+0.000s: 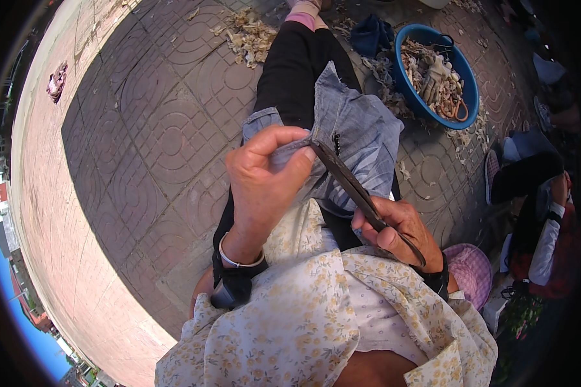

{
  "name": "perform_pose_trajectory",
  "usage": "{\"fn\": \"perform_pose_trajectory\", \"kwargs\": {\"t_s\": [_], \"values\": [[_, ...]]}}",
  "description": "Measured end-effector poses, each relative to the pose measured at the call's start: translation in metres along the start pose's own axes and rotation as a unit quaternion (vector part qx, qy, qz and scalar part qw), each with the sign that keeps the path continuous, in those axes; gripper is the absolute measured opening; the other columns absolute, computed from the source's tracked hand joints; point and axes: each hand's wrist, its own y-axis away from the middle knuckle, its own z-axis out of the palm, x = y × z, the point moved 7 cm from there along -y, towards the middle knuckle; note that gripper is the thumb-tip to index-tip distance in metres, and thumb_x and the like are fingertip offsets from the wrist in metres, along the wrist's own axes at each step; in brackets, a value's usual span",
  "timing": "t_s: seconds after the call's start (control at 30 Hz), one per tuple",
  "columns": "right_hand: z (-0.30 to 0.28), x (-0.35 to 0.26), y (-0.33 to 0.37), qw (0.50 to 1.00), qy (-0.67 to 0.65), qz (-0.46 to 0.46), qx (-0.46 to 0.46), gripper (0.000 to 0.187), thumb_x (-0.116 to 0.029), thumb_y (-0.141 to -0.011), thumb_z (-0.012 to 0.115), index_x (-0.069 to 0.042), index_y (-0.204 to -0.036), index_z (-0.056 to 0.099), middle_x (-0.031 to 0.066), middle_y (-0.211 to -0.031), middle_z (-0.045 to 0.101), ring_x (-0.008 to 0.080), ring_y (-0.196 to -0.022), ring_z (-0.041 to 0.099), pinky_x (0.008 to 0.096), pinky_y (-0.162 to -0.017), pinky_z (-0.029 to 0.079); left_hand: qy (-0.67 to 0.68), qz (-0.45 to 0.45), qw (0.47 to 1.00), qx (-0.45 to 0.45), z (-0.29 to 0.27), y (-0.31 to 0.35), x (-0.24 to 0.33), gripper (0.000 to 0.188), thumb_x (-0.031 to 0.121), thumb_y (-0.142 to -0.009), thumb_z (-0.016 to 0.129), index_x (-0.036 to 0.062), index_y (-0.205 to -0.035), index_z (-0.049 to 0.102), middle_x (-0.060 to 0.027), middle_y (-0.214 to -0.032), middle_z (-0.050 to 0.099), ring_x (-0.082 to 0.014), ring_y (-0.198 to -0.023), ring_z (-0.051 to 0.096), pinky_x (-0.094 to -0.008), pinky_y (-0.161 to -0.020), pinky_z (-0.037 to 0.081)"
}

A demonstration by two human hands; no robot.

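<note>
A grey-blue denim cloth (361,122) with frayed edges lies across my lap. My left hand (265,174) is closed, pinching an edge of this cloth between thumb and forefinger. My right hand (400,229) is wrapped round a pair of long, dark metal scissors (352,184). Their narrow end points up and left and meets the cloth right at my left fingertips. One thin handle loop sticks out below my right fingers. A short dark zipper strip (336,143) shows on the cloth beside the scissors.
A blue basin (472,106) of pale dry scraps and a work glove stands at the far right. Dark blue cloth (371,35) lies beside it. A scrap pile (248,39) sits on the patterned paving (168,122). Another person (536,187) sits at the right.
</note>
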Motion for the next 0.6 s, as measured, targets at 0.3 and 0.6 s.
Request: {"fn": "perform_pose_trajectory", "kwargs": {"t_s": [0.3, 0.6], "values": [[-0.001, -0.002, 0.000, 1.000, 0.002, -0.002, 0.000, 0.065, -0.065, -0.083, 0.052, -0.001, -0.092, 0.059, -0.0015, -0.067, 0.045, 0.0069, -0.057, 0.042, 0.0238, -0.050, 0.033, -0.089, 0.055, 0.994, -0.011, 0.000, -0.003, 0.004, 0.013, -0.002, -0.072, 0.067, -0.0028, -0.085, 0.066, -0.0060, -0.077, 0.065, -0.0086, -0.074, 0.060, -0.0230, -0.069, 0.048], [0.002, 0.000, -0.002, 0.999, 0.026, -0.041, 0.021, 0.045, -0.047, -0.090, 0.057, -0.001, -0.091, 0.059, 0.0000, -0.066, 0.046, 0.0083, -0.057, 0.043, 0.0247, -0.051, 0.035, -0.152, 0.063, 0.986, -0.010, 0.004, 0.000, 0.012, 0.013, -0.002, -0.072, 0.066, -0.0023, -0.085, 0.065, -0.0074, -0.075, 0.065, -0.0110, -0.071, 0.062, -0.0248, -0.066, 0.048]]}}
